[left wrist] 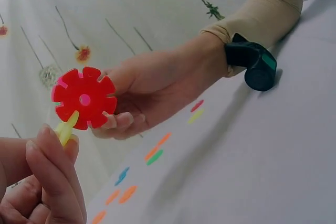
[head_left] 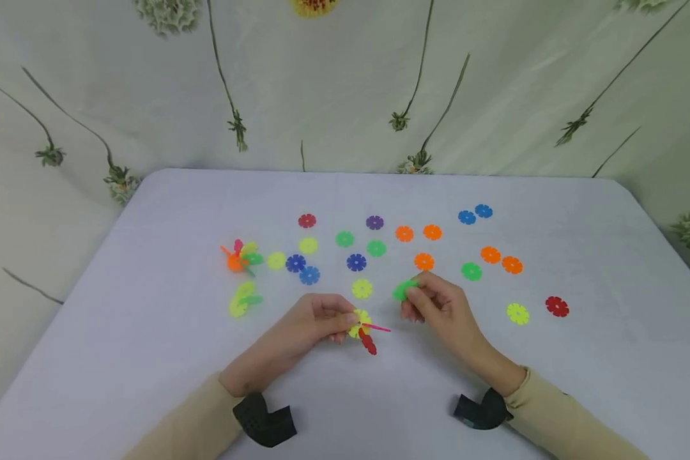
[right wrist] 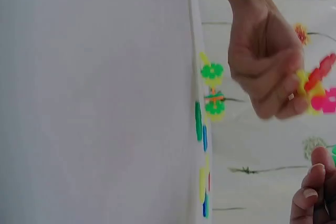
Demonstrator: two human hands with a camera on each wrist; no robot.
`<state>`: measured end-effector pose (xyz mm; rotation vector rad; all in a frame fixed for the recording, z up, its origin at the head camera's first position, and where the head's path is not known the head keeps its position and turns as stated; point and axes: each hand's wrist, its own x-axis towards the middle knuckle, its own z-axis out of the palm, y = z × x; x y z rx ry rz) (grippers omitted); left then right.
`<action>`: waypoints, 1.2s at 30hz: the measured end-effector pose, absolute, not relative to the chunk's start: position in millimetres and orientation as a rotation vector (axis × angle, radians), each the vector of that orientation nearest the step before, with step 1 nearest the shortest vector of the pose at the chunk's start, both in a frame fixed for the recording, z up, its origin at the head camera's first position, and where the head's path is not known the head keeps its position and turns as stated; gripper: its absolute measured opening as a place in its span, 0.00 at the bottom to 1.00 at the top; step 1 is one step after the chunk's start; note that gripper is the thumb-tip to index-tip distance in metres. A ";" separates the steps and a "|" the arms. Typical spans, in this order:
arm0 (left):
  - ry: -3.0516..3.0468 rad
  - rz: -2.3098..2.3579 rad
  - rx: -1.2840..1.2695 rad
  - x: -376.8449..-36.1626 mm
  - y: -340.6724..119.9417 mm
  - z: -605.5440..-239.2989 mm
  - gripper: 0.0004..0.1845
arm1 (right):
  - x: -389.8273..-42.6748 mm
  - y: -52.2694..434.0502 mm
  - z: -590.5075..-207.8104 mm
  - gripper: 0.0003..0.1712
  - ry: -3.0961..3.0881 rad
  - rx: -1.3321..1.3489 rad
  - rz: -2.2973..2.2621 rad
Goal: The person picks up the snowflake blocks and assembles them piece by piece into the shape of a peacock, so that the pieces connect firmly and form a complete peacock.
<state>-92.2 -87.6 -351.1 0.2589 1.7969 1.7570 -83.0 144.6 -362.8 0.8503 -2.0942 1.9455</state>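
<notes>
The small cluster (head_left: 365, 327) of slotted discs, yellow, red and pink, is pinched in the left hand (head_left: 313, 319) just above the table (head_left: 149, 332), its slots turned toward the other hand. The right hand (head_left: 437, 303) pinches a single green disc (head_left: 404, 289) near it, apparently to be joined. Loose discs (head_left: 379, 249) lie spread behind; two finished clusters (head_left: 243, 275) sit left.
</notes>
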 end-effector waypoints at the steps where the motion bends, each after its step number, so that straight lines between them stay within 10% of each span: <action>1: 1.792 1.760 0.269 -92.4 -87.2 -351.3 0.12 | -83.5 144.8 -362.1 0.11 -2.123 0.885 1.917; 24: 1.660 1.801 0.260 -85.8 -76.6 -348.1 0.09 | -79.4 139.9 -370.0 0.12 -2.188 1.220 1.656; 36: 1.921 1.684 0.122 -125.9 -72.2 -346.2 0.22 | -101.8 164.0 -353.6 0.21 -2.558 0.780 1.444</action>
